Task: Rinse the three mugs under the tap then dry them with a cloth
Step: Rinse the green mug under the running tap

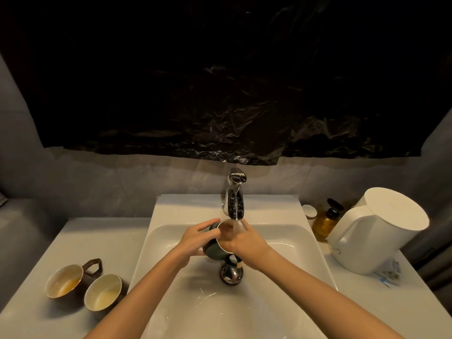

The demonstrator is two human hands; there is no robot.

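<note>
Left hand [195, 239]: your grip clamped round the mug [215, 253] under the tap [234, 203].
Right hand [244, 241]: touched its rim; grip unclear.
</note>
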